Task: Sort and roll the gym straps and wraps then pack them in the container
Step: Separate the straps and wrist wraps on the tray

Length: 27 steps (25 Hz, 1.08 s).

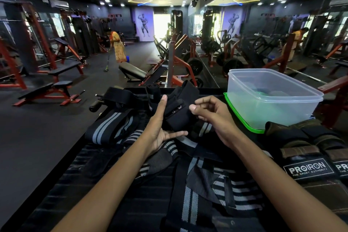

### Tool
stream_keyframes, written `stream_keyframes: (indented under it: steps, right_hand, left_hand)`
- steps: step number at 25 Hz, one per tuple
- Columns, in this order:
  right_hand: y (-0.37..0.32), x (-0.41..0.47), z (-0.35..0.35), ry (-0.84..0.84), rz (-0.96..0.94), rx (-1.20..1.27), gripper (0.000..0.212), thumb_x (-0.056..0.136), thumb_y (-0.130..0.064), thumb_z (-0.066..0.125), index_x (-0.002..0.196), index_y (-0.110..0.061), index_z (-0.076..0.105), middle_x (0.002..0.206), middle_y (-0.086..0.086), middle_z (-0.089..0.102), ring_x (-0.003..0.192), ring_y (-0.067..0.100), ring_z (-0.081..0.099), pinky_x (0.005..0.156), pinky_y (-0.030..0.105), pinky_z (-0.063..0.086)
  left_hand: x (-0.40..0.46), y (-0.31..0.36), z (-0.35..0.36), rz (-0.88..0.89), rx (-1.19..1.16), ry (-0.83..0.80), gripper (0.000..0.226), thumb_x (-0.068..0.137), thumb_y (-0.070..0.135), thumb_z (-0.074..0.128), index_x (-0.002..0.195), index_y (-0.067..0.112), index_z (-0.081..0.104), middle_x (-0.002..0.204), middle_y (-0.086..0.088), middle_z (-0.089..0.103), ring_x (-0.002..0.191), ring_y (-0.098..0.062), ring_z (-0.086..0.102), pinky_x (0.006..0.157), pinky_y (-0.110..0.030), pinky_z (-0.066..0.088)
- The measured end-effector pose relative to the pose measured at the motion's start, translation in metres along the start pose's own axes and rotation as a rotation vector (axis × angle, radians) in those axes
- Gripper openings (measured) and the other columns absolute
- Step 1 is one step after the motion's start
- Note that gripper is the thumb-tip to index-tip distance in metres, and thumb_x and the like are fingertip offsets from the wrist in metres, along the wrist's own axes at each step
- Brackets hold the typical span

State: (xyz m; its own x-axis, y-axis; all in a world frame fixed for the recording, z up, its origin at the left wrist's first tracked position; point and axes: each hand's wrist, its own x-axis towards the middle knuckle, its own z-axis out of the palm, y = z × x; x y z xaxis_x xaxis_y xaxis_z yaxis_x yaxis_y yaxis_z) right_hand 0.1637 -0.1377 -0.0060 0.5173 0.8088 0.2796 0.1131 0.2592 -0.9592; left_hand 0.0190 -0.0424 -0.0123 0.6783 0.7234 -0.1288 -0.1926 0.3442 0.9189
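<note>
While a black wrist wrap [176, 113] is cradled at frame centre by the spread left hand [162, 130], its right edge is approached by the loosely curled right hand [211, 113].

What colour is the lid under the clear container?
Bright green lid, under the container; seen in the head view.

Forearms bare; no sleeves in view.

A dark ribbed desk [66, 190] carries a heap of black wraps with grey stripes [111, 128], 1 rolled wrap [153, 91] at the far edge, 2 PROIRON straps [308, 167] on the right (labels facing up), and a clear container [273, 98] resting on its green lid [243, 118].
</note>
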Motion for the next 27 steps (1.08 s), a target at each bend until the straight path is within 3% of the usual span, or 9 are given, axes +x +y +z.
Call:
stream_keyframes:
  steps: [3, 7, 12, 14, 16, 18, 22, 25, 27]
  right_hand:
    - [0.002, -0.003, 0.002, -0.096, -0.127, -0.328, 0.035, 0.068, -0.023, 0.086, 0.093, -0.021, 0.062, 0.093, 0.002, 0.065, 0.083, 0.009, 0.061, 0.075, 0.021, 0.050]
    - [0.008, 0.003, -0.004, -0.031, -0.201, -0.569, 0.023, 0.078, -0.026, 0.078, 0.084, -0.018, 0.058, 0.090, -0.001, 0.054, 0.075, 0.006, 0.052, 0.067, 0.010, 0.039]
    - [0.014, 0.008, -0.012, -0.055, 0.043, -0.282, 0.022, 0.086, -0.026, 0.070, 0.078, -0.012, 0.055, 0.074, 0.004, 0.050, 0.063, 0.010, 0.050, 0.059, 0.025, 0.044]
    - [0.015, 0.007, -0.011, -0.060, 0.102, -0.183, 0.020, 0.088, -0.024, 0.068, 0.080, -0.013, 0.054, 0.080, 0.016, 0.053, 0.053, 0.012, 0.057, 0.045, 0.024, 0.046]
    - [0.015, 0.007, -0.012, -0.064, 0.138, -0.131, 0.019, 0.090, -0.022, 0.066, 0.081, -0.010, 0.054, 0.086, 0.023, 0.056, 0.047, 0.016, 0.060, 0.039, 0.023, 0.044]
    - [0.014, 0.007, -0.014, -0.066, 0.162, -0.081, 0.021, 0.091, -0.022, 0.065, 0.082, -0.007, 0.054, 0.082, 0.026, 0.058, 0.045, 0.020, 0.061, 0.039, 0.023, 0.044]
    - [0.011, 0.007, -0.018, -0.089, 0.180, -0.066, 0.019, 0.091, -0.021, 0.063, 0.079, -0.007, 0.058, 0.072, 0.012, 0.065, 0.048, 0.015, 0.060, 0.047, 0.021, 0.047]
    - [0.011, 0.007, -0.019, -0.104, 0.184, -0.061, 0.018, 0.084, -0.020, 0.070, 0.094, -0.007, 0.061, 0.085, 0.014, 0.065, 0.062, 0.019, 0.064, 0.054, 0.024, 0.052]
    - [0.012, 0.006, -0.021, -0.163, 0.152, -0.206, 0.054, 0.071, -0.019, 0.083, 0.117, -0.015, 0.055, 0.101, 0.007, 0.063, 0.087, 0.017, 0.066, 0.072, 0.023, 0.054]
  left_hand:
    - [0.001, 0.001, -0.006, -0.057, 0.046, 0.013, 0.067, 0.084, 0.071, 0.043, 0.127, 0.021, 0.056, 0.116, -0.014, 0.068, 0.092, -0.041, 0.069, 0.054, -0.041, 0.060]
    - [0.005, -0.001, -0.009, -0.035, 0.233, 0.037, 0.063, 0.087, 0.071, 0.037, 0.125, 0.022, 0.047, 0.111, -0.020, 0.067, 0.074, -0.037, 0.072, 0.057, -0.035, 0.061]
    - [0.012, -0.002, -0.012, 0.005, 0.406, -0.016, 0.039, 0.095, 0.050, 0.045, 0.111, 0.015, 0.051, 0.077, -0.018, 0.070, 0.061, -0.024, 0.069, 0.055, -0.033, 0.058]
    - [0.014, -0.003, -0.013, 0.029, 0.462, -0.006, 0.036, 0.097, 0.042, 0.049, 0.114, 0.010, 0.052, 0.083, -0.019, 0.068, 0.060, -0.020, 0.067, 0.059, -0.036, 0.060]
    - [0.016, -0.004, -0.015, 0.114, 0.529, 0.003, 0.034, 0.095, 0.027, 0.058, 0.123, 0.009, 0.051, 0.105, -0.019, 0.063, 0.067, -0.016, 0.068, 0.069, -0.036, 0.061]
    - [0.015, -0.005, -0.017, 0.215, 0.625, -0.033, 0.055, 0.088, 0.014, 0.068, 0.136, 0.016, 0.042, 0.121, -0.018, 0.056, 0.071, -0.017, 0.069, 0.069, -0.028, 0.058]
    - [0.014, -0.009, -0.017, 0.314, 0.682, -0.046, 0.049, 0.078, 0.009, 0.077, 0.119, 0.015, 0.051, 0.114, -0.011, 0.060, 0.066, -0.016, 0.065, 0.065, -0.031, 0.057]
    - [0.014, -0.012, -0.015, 0.297, 0.623, 0.029, 0.042, 0.071, 0.008, 0.083, 0.103, 0.012, 0.056, 0.102, -0.011, 0.067, 0.075, -0.023, 0.069, 0.060, -0.033, 0.056]
    - [0.013, -0.015, -0.012, 0.305, 0.653, 0.038, 0.034, 0.071, 0.007, 0.082, 0.096, 0.012, 0.060, 0.092, -0.010, 0.071, 0.073, -0.023, 0.071, 0.057, -0.032, 0.057]
